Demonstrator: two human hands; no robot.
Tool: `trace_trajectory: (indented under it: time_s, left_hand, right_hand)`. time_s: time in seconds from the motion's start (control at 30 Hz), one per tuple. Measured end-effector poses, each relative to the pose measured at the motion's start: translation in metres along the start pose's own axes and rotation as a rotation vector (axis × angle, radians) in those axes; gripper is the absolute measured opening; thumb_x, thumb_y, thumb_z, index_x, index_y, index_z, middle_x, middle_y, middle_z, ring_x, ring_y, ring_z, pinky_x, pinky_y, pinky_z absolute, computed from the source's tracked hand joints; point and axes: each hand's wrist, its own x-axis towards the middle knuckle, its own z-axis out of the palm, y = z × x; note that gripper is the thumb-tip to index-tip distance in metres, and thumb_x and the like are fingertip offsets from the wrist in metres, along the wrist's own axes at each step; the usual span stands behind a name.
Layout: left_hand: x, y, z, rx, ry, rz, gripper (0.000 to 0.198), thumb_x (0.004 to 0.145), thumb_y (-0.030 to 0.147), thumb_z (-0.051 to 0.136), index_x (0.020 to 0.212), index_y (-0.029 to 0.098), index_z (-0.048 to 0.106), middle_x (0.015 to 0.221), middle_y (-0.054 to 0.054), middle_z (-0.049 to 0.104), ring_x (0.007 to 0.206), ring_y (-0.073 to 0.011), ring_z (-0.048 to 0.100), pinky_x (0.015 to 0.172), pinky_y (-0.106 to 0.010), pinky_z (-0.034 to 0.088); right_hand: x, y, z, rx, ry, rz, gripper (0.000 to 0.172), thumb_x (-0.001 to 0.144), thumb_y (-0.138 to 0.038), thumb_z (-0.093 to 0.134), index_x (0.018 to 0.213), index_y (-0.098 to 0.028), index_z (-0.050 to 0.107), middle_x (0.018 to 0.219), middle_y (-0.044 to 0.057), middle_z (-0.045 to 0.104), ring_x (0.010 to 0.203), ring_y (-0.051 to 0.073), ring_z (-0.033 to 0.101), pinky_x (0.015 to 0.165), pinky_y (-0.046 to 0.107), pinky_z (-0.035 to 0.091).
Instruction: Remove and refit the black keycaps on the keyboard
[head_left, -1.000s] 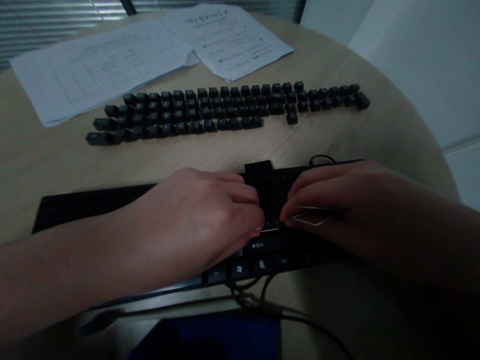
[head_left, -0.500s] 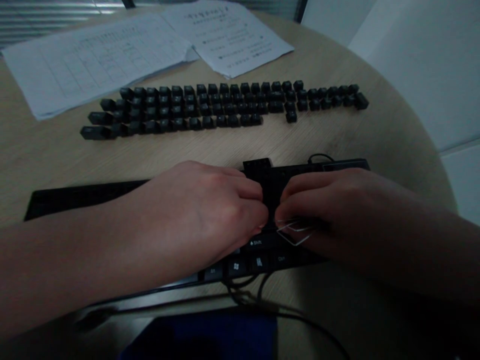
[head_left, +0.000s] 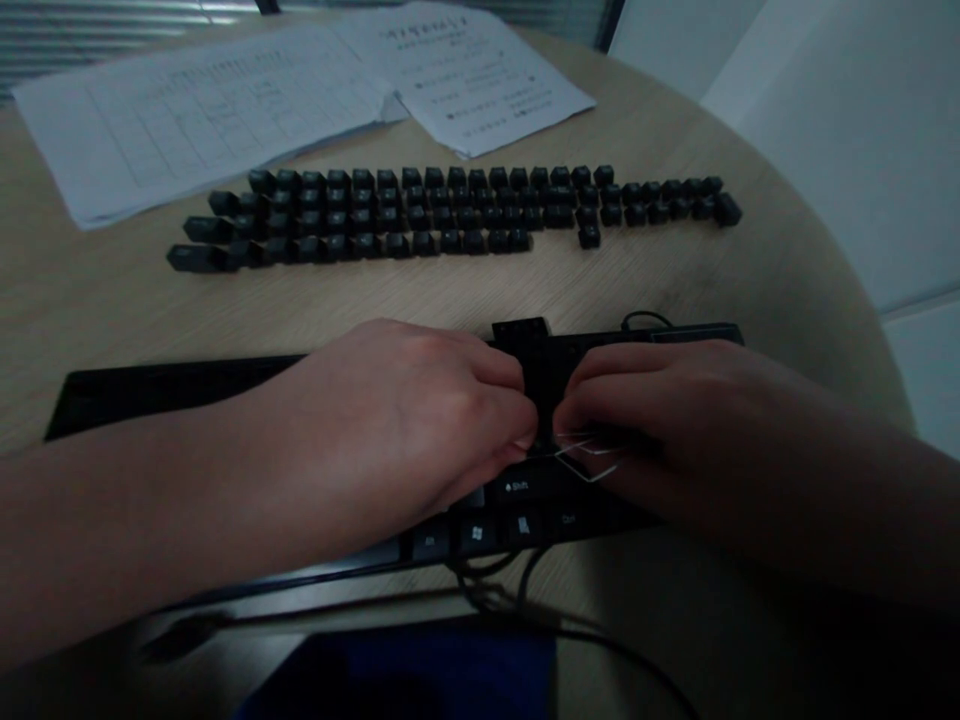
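Observation:
Under both hands lies a black keyboard (head_left: 172,388), many of its key places bare along the back; Shift, Ctrl and Windows keys still sit at its front. My right hand (head_left: 637,400) is closed over the keyboard's right part, gripping a wire keycap puller (head_left: 592,476) whose thin bent wires stick out toward the left. Close beside it, my left hand (head_left: 457,410) has its fingers curled and pressed together; a thin wire seems to reach its thumb tip, but what it pinches is hidden.
Behind the keyboard, removed black keycaps (head_left: 360,218) stand in several rows. Sheets of printed paper (head_left: 210,110) lie at the back of the round wooden table (head_left: 780,270). In front are a black cable (head_left: 600,642), a dark brush (head_left: 187,635) and a blue item (head_left: 420,675).
The view has shifted slightly, so the table items sit a little further right. Both hands keep nearly the same place and grip over the keyboard.

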Motion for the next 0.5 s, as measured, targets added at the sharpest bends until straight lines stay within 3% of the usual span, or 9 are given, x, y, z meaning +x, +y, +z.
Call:
trace_trajectory:
  time_s: [0.5]
  left_hand:
    - [0.0013, 0.0013, 0.0027, -0.002, -0.006, -0.056, 0.023, 0.098, 0.020, 0.056, 0.082, 0.020, 0.073, 0.081, -0.003, 0.072, 0.072, -0.0162, 0.067, 0.068, -0.025, 0.053]
  right_hand:
    - [0.0028, 0.0005, 0.0002, -0.030, 0.000, -0.023, 0.020, 0.093, -0.014, 0.058, 0.079, -0.018, 0.072, 0.082, 0.003, 0.071, 0.067, 0.014, 0.061, 0.065, 0.027, 0.042]
